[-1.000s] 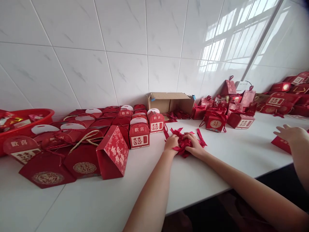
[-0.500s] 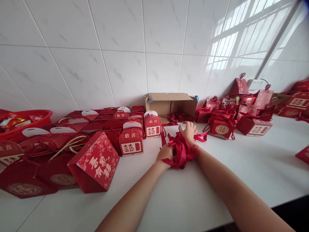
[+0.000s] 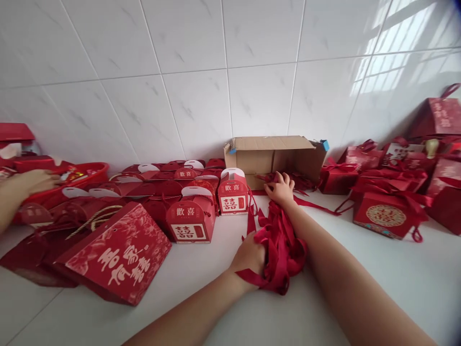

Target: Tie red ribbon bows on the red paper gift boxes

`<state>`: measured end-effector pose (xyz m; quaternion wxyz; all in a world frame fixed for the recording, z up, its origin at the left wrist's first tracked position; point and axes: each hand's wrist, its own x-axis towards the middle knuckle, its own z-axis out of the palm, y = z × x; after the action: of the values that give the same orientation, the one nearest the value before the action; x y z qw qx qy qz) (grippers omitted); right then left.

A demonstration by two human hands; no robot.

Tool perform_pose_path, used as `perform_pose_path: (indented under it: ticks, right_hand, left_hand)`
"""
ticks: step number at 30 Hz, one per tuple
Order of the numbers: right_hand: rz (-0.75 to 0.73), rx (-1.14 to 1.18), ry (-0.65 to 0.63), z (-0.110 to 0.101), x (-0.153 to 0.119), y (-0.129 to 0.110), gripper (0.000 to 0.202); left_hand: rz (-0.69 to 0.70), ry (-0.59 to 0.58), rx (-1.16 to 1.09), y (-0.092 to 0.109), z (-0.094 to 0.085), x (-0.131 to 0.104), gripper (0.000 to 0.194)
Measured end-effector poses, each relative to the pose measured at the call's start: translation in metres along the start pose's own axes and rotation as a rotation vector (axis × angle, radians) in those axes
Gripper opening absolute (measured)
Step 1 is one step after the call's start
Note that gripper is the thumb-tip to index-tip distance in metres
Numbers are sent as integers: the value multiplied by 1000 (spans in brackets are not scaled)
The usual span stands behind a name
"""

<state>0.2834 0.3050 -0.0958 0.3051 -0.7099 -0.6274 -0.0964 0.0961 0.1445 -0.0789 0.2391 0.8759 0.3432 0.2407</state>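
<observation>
My left hand (image 3: 249, 259) is closed on the left side of a tangled bundle of dark red ribbons (image 3: 283, 245) on the white table. At the bundle's far end is my right hand (image 3: 281, 189), its fingers spread, near the opening of a cardboard box (image 3: 273, 143) lying on its side. More red ribbons (image 3: 300, 181) lie in that box. One loose strand runs right from my right hand. A small red gift box (image 3: 232, 194) stands just left of the cardboard box.
Rows of red gift boxes (image 3: 190, 221) fill the left, with a large tilted one (image 3: 118, 254) in front. A person's hand (image 3: 36, 181) is at a red basin (image 3: 103, 174) at far left. Ribbon-tied boxes (image 3: 387, 214) stand on the right. Behind rises a tiled wall.
My right hand has moved forward to the cardboard box, and the ribbon bundle is stretched longer. The view has come closer, and another person's hand has appeared at far left.
</observation>
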Motion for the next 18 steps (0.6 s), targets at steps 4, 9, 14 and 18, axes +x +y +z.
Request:
perform_pose_path:
  ticks: [4, 9, 14, 18]
  right_hand:
    - [112, 0, -17, 4, 2, 4, 40]
    - [246, -18, -30, 5, 2, 6, 44]
    - [307, -39, -38, 5, 0, 5, 47]
    - [280, -34, -40, 3, -2, 5, 47]
  left_hand:
    - [36, -10, -27, 1, -2, -1, 10]
    - [12, 7, -62, 0, -2, -2, 11]
    - [15, 8, -72, -1, 0, -3, 9]
    - [51, -4, -47, -4, 1, -3, 11]
